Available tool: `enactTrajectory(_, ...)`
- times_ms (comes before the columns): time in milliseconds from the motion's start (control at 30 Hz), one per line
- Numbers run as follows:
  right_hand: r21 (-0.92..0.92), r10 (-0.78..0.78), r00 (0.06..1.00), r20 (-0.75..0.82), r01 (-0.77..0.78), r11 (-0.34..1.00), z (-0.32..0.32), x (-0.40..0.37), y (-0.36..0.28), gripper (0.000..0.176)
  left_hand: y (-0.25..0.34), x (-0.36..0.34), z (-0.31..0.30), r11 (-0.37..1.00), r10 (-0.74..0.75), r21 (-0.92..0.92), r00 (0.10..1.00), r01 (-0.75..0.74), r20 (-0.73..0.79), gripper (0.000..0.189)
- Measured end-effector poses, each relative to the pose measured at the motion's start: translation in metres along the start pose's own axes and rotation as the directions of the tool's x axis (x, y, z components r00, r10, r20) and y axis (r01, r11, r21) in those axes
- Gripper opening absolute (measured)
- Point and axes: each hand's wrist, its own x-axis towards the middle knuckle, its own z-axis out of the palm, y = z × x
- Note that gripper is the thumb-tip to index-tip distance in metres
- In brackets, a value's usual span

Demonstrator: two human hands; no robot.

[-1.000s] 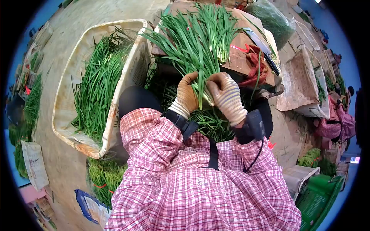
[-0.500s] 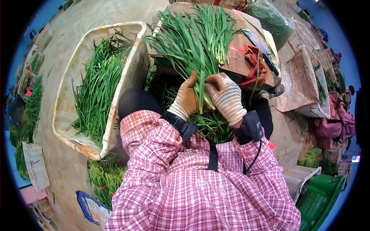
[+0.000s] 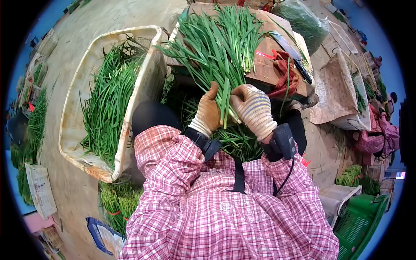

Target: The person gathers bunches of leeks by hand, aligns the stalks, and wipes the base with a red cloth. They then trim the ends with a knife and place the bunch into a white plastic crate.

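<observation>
My left hand (image 3: 207,109), in a brown-palmed work glove, is closed around the lower part of a bunch of Chinese chives (image 3: 224,89). Their leaves fan up and away over the front of a wooden board. Beside it my right hand (image 3: 252,106), in a striped knit glove, has its fingers curled against the pale stem ends of the same bunch. What its fingertips pinch is partly hidden. More chives (image 3: 247,52) lie on the board (image 3: 265,71), stems toward me. A knife (image 3: 288,47) with a black handle rests at the right, near a red cloth (image 3: 287,80).
A white plastic crate (image 3: 65,130) with loose chives stands at my left. Loose greens (image 3: 236,141) lie below my hands. Tied bundles (image 3: 115,203) stand lower left. A green crate (image 3: 359,223) is lower right; another person (image 3: 377,134) sits at the far right.
The hands stay almost in place. The leaf hanging between them has shifted slightly left and lies nearer my left thumb.
</observation>
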Motion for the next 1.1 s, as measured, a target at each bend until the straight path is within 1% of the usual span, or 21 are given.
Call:
enactTrajectory(33, 0.048, 0.039, 0.999, -0.003, -0.039, 0.998, 0.000, 0.000, -0.001, 0.019, 0.001, -0.001, 0.000, 1.000, 0.012, -0.021, 1.000, -0.013, -0.018, 0.058)
enactTrajectory(67, 0.237, 0.123, 0.991, 0.053, -0.132, 0.963, 0.000, 0.001, 0.002, 0.018, 0.000, -0.001, -0.001, 0.999, 0.023, -0.045, 0.999, -0.024, -0.038, 0.058)
enactTrajectory(100, 0.411, 0.197, 0.973, 0.123, -0.230, 0.882, -0.002, 0.002, 0.007, 0.018, 0.000, -0.002, 0.001, 0.996, -0.006, -0.084, 0.998, 0.002, -0.057, 0.058)
enactTrajectory(133, 0.561, 0.253, 0.946, 0.203, -0.325, 0.762, -0.003, 0.001, 0.013, 0.019, -0.001, -0.002, 0.004, 0.998, 0.029, -0.056, 0.998, -0.032, -0.053, 0.057)
enactTrajectory(167, 0.541, 0.111, 0.989, 0.100, -0.148, 0.828, 0.001, -0.002, 0.023, 0.024, -0.002, -0.001, 0.006, 0.997, 0.064, -0.029, 0.997, -0.066, -0.046, 0.056)
enactTrajectory(200, 0.396, -0.030, 0.999, 0.032, 0.015, 0.918, -0.003, -0.003, 0.019, 0.023, -0.003, -0.001, 0.008, 0.995, 0.100, -0.003, 0.994, -0.100, -0.037, 0.055)
enactTrajectory(233, 0.231, -0.178, 0.984, -0.010, 0.176, 0.957, -0.009, -0.006, 0.009, 0.022, 0.000, -0.004, 0.011, 0.984, 0.077, 0.159, 0.997, -0.076, 0.002, 0.056)
enactTrajectory(267, 0.055, -0.326, 0.945, -0.026, 0.327, 0.943, -0.011, -0.009, 0.003, 0.023, -0.003, -0.002, 0.008, 0.980, 0.094, 0.187, 0.991, -0.074, -0.096, 0.049)
enactTrajectory(300, 0.103, -0.299, 0.954, -0.020, 0.299, 0.949, -0.008, -0.011, 0.002, 0.025, -0.002, -0.001, 0.006, 0.958, 0.125, 0.276, 0.980, -0.078, -0.158, 0.042)
enactTrajectory(333, 0.159, -0.207, 0.978, -0.020, 0.207, 0.965, -0.009, -0.011, 0.003, 0.025, -0.001, 0.000, 0.004, 0.929, 0.163, 0.363, 0.963, -0.076, -0.215, 0.036)
enactTrajectory(400, 0.269, -0.016, 1.000, -0.001, 0.016, 0.963, -0.014, -0.011, 0.005, 0.025, -0.002, 0.003, 0.005, 0.950, 0.216, 0.299, 0.886, -0.094, -0.409, 0.031)
enactTrajectory(533, 0.187, -0.030, 0.999, 0.013, 0.027, 0.982, -0.016, -0.009, 0.016, 0.023, -0.003, 0.005, 0.013, 0.995, 0.088, 0.062, 0.948, -0.073, -0.305, 0.032)
enactTrajectory(567, 0.155, -0.058, 0.998, 0.000, 0.057, 0.986, -0.016, -0.009, 0.016, 0.020, -0.005, 0.005, 0.014, 0.994, 0.100, 0.080, 0.942, -0.079, -0.321, 0.033)
enactTrajectory(667, 0.173, -0.044, 0.997, -0.061, 0.054, 0.983, -0.015, -0.006, 0.002, 0.017, 0.003, 0.009, -0.012, 0.999, 0.039, -0.024, 0.982, -0.044, -0.186, 0.031)
enactTrajectory(767, -0.046, -0.107, 0.994, -0.002, 0.107, 0.993, -0.010, -0.001, -0.007, 0.017, -0.002, 0.006, 0.003, 0.999, 0.023, 0.054, 0.970, -0.010, -0.241, 0.032)
enactTrajectory(800, -0.066, -0.088, 0.996, 0.008, 0.089, 0.994, -0.009, -0.001, -0.006, 0.018, -0.004, 0.004, 0.008, 0.997, 0.021, 0.079, 0.966, -0.001, -0.256, 0.032)
enactTrajectory(867, -0.108, -0.052, 0.998, 0.031, 0.055, 0.993, -0.005, 0.000, -0.005, 0.020, -0.003, 0.009, -0.005, 1.000, 0.010, 0.010, 0.980, -0.008, -0.198, 0.037)
enactTrajectory(900, -0.097, -0.103, 0.994, -0.026, 0.100, 0.990, -0.002, -0.001, -0.002, 0.016, -0.002, 0.009, -0.006, 1.000, 0.015, 0.005, 0.982, -0.015, -0.190, 0.038)
enactTrajectory(1000, 0.246, -0.010, 0.996, -0.087, 0.031, 0.969, 0.001, -0.009, 0.019, 0.011, 0.002, 0.010, -0.010, 0.999, 0.029, -0.037, 0.990, -0.035, -0.141, 0.040)
enactTrajectory(1033, 0.446, 0.115, 0.993, -0.018, -0.095, 0.890, -0.001, -0.013, 0.022, 0.009, 0.002, 0.010, -0.011, 0.998, 0.032, -0.055, 0.992, -0.039, -0.121, 0.041)
enactTrajectory(1100, 0.673, 0.192, 0.981, 0.026, -0.159, 0.722, -0.005, -0.023, 0.023, 0.009, -0.002, 0.010, -0.004, 0.995, 0.096, 0.035, 0.973, -0.091, -0.208, 0.042)
